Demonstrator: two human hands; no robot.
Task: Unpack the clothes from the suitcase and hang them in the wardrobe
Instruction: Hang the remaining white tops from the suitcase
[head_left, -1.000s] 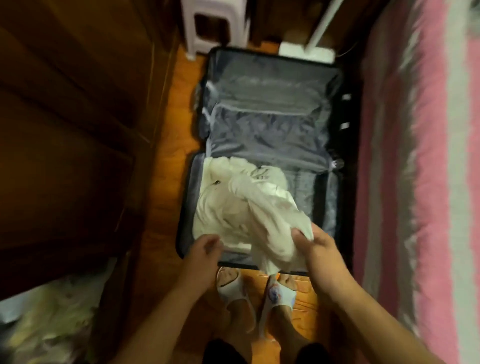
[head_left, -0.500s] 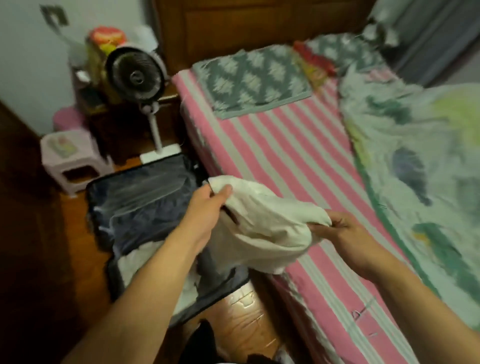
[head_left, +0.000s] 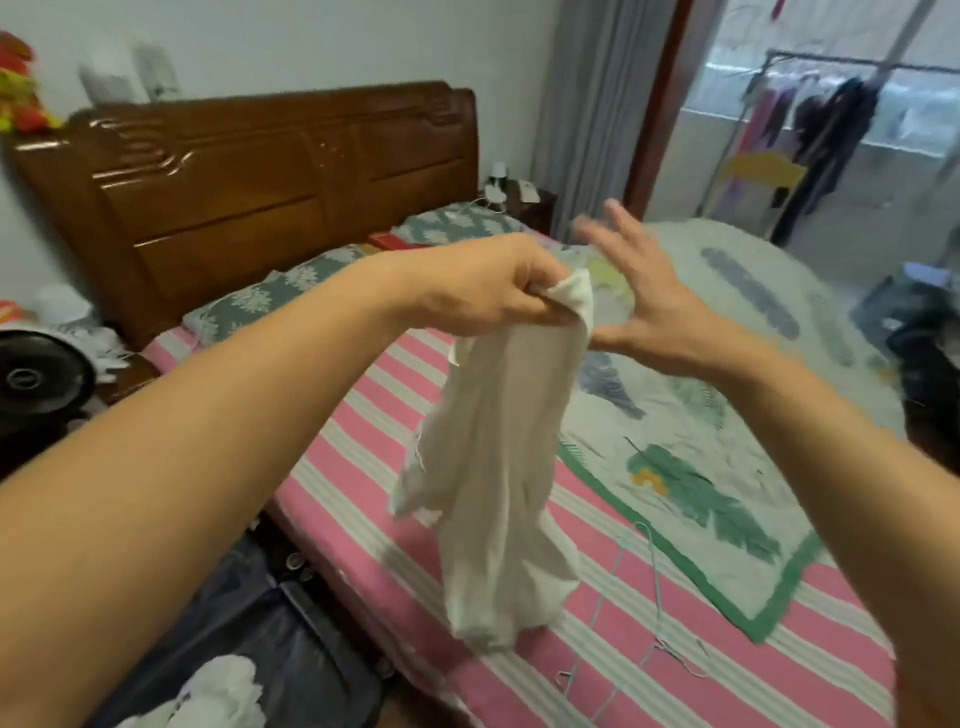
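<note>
Here, the left hand (head_left: 498, 291) pinches the top edge of a white garment (head_left: 493, 467), which hangs limp over the striped bed (head_left: 363, 441); at three o'clock, the right hand (head_left: 644, 306) spreads open, holding nothing. Light, soft cloth, likely best gripped at both shoulders.

A single head-worn, wide-angle view looks forward and somewhat down across the bed (head_left: 545, 639), which fills the centre and lower right of the frame. Both forearms reach in from the bottom corners, close to the lens, with the left hand (head_left: 488, 296) and right hand (head_left: 649, 306) near the middle. The headboard (head_left: 249, 192) stands upper left, the open suitcase (head_left: 291, 639) lower left, a balcony doorway upper right.
</note>
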